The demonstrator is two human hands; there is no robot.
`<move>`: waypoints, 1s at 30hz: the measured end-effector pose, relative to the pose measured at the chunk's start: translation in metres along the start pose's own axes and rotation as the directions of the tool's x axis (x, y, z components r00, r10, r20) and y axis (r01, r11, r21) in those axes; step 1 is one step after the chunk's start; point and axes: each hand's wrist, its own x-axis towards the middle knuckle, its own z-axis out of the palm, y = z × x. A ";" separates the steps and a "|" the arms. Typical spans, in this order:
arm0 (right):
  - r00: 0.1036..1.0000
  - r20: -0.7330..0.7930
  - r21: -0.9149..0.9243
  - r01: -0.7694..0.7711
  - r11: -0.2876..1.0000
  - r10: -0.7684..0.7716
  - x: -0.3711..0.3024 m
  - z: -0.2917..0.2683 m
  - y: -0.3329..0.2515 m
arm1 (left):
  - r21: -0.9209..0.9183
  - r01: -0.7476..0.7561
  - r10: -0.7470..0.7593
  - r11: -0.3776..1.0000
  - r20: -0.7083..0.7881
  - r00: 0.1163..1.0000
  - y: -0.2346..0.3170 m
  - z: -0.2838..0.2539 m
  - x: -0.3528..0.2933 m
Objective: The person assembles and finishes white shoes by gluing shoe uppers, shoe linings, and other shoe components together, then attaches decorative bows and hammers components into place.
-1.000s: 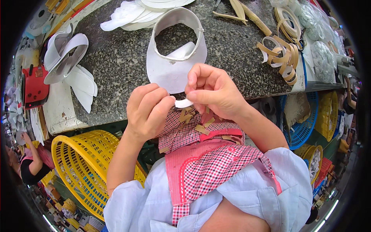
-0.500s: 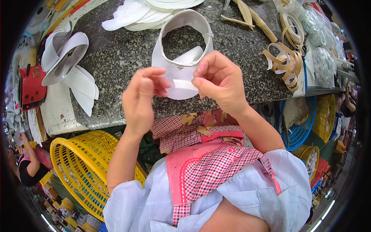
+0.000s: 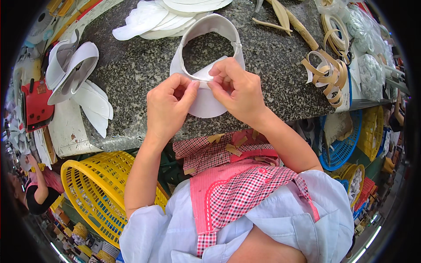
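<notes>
Here, left hand [image 3: 169, 105] and right hand [image 3: 239, 93], nearly closed, pinch a white strip [image 3: 204, 85], ends hidden.

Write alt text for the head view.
A person's left hand and right hand hold a white strip at the near rim of a white visor-shaped piece on a speckled worktop. Curled tan strips lie to the right.

Left grip [image 3: 168, 104] and right grip [image 3: 242, 93] hold white strip [image 3: 204, 85].
</notes>
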 end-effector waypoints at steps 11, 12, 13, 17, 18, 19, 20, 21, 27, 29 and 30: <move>0.926 0.175 -0.364 0.377 0.852 -0.335 0.028 -0.030 0.017 | 0.677 -0.641 0.593 0.362 0.363 0.719 0.007 -0.010 0.019; 0.923 0.168 -0.365 0.385 0.848 -0.347 0.035 -0.035 0.020 | 0.687 -0.642 0.562 0.341 0.398 0.725 0.007 -0.006 0.017; 0.897 0.213 -0.320 0.438 0.840 -0.386 0.043 -0.043 0.021 | 0.687 -0.644 0.550 0.337 0.411 0.727 0.010 -0.001 0.018; 0.971 -0.040 0.029 0.235 0.971 -0.234 0.065 -0.060 0.012 | 0.363 -0.691 0.640 0.625 0.268 0.720 0.031 -0.006 0.033; 0.992 -0.096 0.007 0.081 0.997 -0.080 0.073 -0.065 0.014 | 0.281 -0.659 0.643 0.698 0.159 0.749 0.038 -0.015 0.045; 0.995 -0.095 -0.030 0.039 0.999 -0.042 0.083 -0.069 0.017 | 0.325 -0.620 0.634 0.714 0.073 0.770 0.044 -0.023 0.063; 0.994 -0.093 -0.019 0.046 0.999 -0.048 0.093 -0.066 0.019 | 0.447 -0.554 0.629 0.702 -0.026 0.777 0.046 -0.034 0.079; 0.994 -0.059 -0.033 0.093 0.995 -0.095 0.101 -0.061 0.022 | 0.549 -0.467 0.573 0.694 -0.028 0.819 0.040 -0.047 0.098; 0.946 0.188 -0.149 0.293 0.944 -0.263 0.135 -0.028 0.018 | 0.730 -0.281 0.262 0.623 0.144 0.954 0.009 -0.083 0.124; 0.949 0.279 -0.144 0.195 0.970 -0.149 0.152 -0.013 0.017 | 0.721 -0.282 0.258 0.633 0.147 0.955 0.013 -0.080 0.125; 0.930 0.365 -0.155 0.099 0.983 -0.036 0.161 -0.007 0.016 | 0.708 -0.289 0.261 0.644 0.151 0.953 0.016 -0.077 0.126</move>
